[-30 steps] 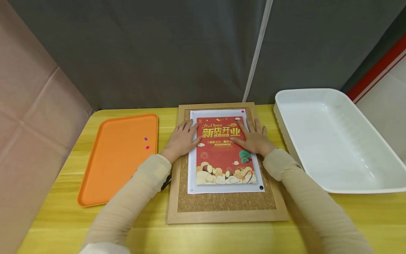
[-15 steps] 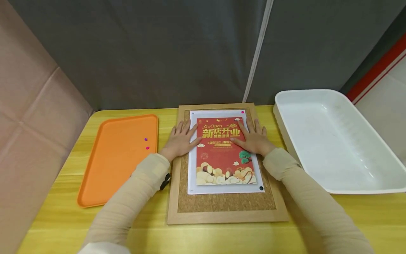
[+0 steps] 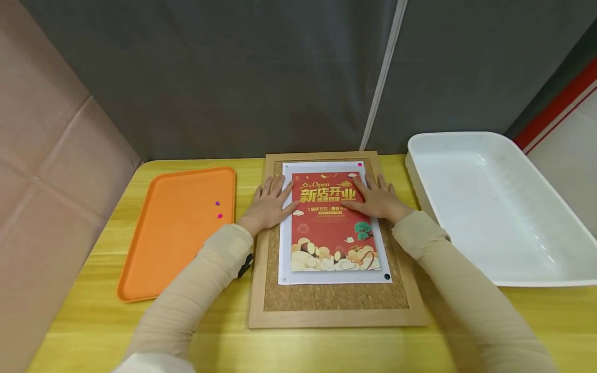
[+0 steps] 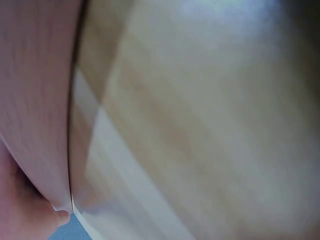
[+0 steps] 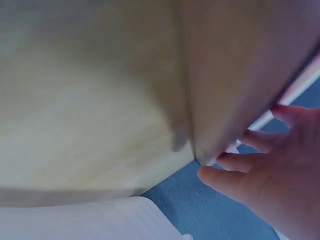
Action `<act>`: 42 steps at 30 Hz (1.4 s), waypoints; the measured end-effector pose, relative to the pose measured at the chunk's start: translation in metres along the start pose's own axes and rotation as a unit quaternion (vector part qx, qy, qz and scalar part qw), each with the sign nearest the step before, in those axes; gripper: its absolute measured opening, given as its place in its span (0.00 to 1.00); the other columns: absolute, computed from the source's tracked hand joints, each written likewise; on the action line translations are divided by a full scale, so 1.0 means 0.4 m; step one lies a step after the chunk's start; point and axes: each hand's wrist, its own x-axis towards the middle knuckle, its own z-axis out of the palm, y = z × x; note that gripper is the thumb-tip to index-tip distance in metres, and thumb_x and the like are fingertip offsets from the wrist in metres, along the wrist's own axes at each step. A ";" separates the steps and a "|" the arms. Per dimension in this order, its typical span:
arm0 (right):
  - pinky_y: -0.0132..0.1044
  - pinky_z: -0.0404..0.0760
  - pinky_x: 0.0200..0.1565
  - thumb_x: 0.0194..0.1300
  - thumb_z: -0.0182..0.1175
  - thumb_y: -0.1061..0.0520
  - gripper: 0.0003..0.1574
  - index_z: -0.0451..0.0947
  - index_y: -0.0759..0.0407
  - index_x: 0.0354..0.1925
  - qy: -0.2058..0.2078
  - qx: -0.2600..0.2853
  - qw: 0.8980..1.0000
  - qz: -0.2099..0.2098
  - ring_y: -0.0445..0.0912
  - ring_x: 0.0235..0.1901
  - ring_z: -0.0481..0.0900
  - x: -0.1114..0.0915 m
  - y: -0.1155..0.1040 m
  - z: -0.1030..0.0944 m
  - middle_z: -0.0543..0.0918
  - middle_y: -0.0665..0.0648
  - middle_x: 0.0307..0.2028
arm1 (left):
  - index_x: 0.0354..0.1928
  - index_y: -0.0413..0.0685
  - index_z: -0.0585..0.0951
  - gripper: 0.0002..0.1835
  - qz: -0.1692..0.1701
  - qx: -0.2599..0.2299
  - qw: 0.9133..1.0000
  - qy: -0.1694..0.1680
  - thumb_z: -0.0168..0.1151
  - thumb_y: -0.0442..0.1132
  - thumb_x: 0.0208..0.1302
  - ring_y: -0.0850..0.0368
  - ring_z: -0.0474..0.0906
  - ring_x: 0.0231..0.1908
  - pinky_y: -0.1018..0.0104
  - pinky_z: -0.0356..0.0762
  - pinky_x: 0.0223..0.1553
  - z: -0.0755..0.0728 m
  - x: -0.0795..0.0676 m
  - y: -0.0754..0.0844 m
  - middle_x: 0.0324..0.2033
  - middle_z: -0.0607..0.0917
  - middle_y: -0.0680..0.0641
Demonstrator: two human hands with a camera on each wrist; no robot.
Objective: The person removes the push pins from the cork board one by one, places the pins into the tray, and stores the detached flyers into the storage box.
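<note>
In the head view, a red poster [image 3: 333,228] lies on a white sheet [image 3: 336,278] on a wood-framed cork board [image 3: 336,300]. My left hand [image 3: 269,207] rests with spread fingers over the left edge of the sheet and the frame, its thumb touching the poster's left side. My right hand [image 3: 380,201] lies spread over the right edge, with thumb and index finger on the poster. A pink pushpin [image 3: 359,165] marks the sheet's top right corner, a black pushpin [image 3: 387,276] its bottom right. Small marks at the left corners are too tiny to identify.
On the left is an orange tray [image 3: 172,238] holding a purple pushpin [image 3: 217,203] and a pink pushpin [image 3: 220,216]. A deep white tub [image 3: 503,207] stands on the right. Behind the yellow wood-grain table [image 3: 326,349] hangs a dark grey curtain [image 3: 233,77].
The head view has shifted slightly. My right wrist has moved a little outward and away, its fingers staying on the poster and board. The left hand, poster and board hold their places.
</note>
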 end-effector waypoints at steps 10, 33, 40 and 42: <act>0.57 0.72 0.60 0.68 0.54 0.54 0.30 0.68 0.71 0.62 0.088 0.116 0.989 -0.029 0.63 0.55 0.72 0.016 0.010 -0.094 0.72 0.74 0.59 | 0.76 0.62 0.37 0.39 0.001 0.002 1.000 -0.007 0.31 0.66 0.70 0.41 0.26 0.75 0.39 0.35 0.73 0.002 0.007 0.010 0.76 0.33 0.48; 0.21 0.72 0.32 0.67 0.53 0.61 0.26 0.70 0.74 0.59 0.102 0.248 0.963 -0.023 0.36 0.31 0.74 0.105 0.044 -0.128 0.77 0.76 0.53 | 0.76 0.63 0.37 0.39 -0.004 -0.006 1.000 -0.002 0.31 0.67 0.70 0.42 0.25 0.75 0.37 0.40 0.72 0.008 0.002 0.004 0.76 0.34 0.48; 0.22 0.71 0.37 0.68 0.52 0.60 0.25 0.69 0.75 0.58 0.082 0.234 0.969 -0.019 0.51 0.42 0.74 0.111 0.038 -0.128 0.75 0.75 0.54 | 0.76 0.64 0.36 0.39 -0.007 -0.002 1.000 -0.006 0.31 0.68 0.70 0.43 0.25 0.75 0.38 0.40 0.73 0.008 0.004 0.008 0.76 0.34 0.49; 0.24 0.71 0.38 0.67 0.52 0.61 0.25 0.70 0.76 0.58 0.079 0.229 0.970 -0.020 0.53 0.43 0.73 0.114 0.037 -0.128 0.75 0.75 0.54 | 0.76 0.64 0.36 0.39 -0.009 -0.003 1.000 -0.007 0.31 0.68 0.70 0.43 0.24 0.75 0.38 0.39 0.73 0.007 0.003 0.008 0.76 0.34 0.49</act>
